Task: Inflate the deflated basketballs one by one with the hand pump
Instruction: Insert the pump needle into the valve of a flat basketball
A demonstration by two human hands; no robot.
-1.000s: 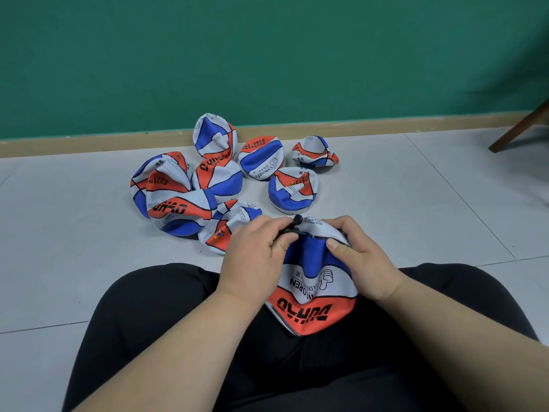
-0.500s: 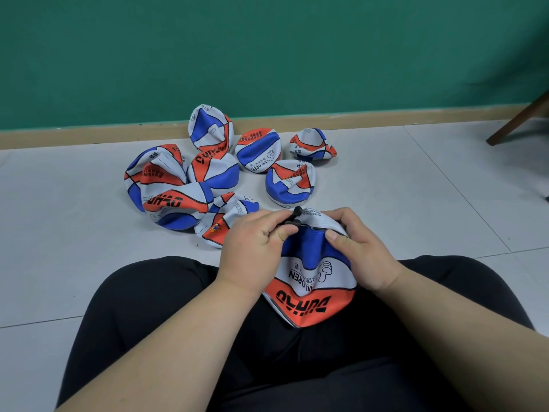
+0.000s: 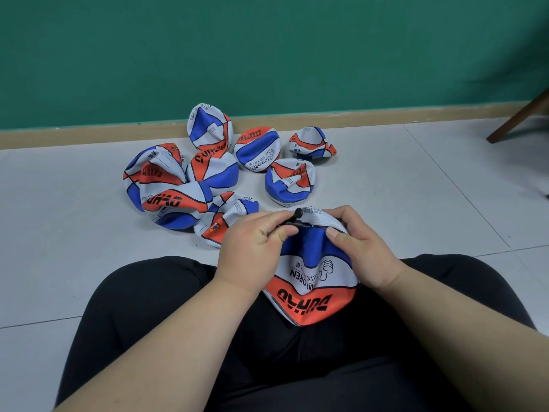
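A deflated basketball [image 3: 312,281], white, blue and orange with black lettering, lies crumpled on my lap. My right hand [image 3: 359,248] grips its top right edge. My left hand [image 3: 252,248] pinches a small black pump part [image 3: 294,220] against the ball's top edge. The rest of the pump is hidden. Several other deflated basketballs [image 3: 190,185] of the same colours lie in a heap on the floor just beyond my knees.
I sit on a grey tiled floor [image 3: 401,188] with legs in black trousers [image 3: 154,298] spread. A green wall [image 3: 267,49] with a tan skirting board stands behind the heap. A brown wooden furniture leg [image 3: 517,117] slants in at the far right.
The view has shifted slightly. My hands keep their hold on the ball and the black part; the left fingers have moved a little along the ball's top edge.
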